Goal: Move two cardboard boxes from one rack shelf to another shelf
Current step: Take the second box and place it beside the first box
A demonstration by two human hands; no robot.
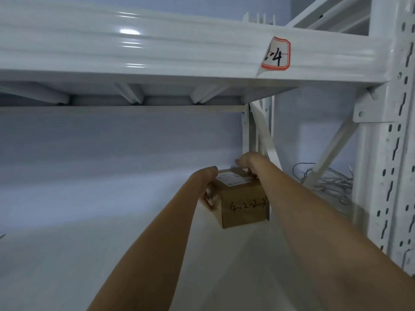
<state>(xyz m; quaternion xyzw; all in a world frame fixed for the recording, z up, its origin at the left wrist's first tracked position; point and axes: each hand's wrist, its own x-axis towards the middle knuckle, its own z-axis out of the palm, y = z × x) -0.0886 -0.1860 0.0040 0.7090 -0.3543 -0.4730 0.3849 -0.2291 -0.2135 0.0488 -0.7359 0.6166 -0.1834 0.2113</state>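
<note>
A small brown cardboard box (243, 206) sits deep on the white rack shelf (89, 232), right of centre. It carries a white label on top and handwritten digits on its near face. My left hand (207, 189) grips the box's left side, fingers wrapped onto that face. Over the far top edge of the box my right hand (247, 163) is curled, holding it from behind. Both forearms stretch forward into the shelf. Only this one box is in view.
The shelf above (157, 55) hangs low overhead, with a red-edged label (276, 53) on its front beam. A perforated upright post (395, 153) and diagonal braces stand at the right. Grey cables (332, 178) lie behind the brace.
</note>
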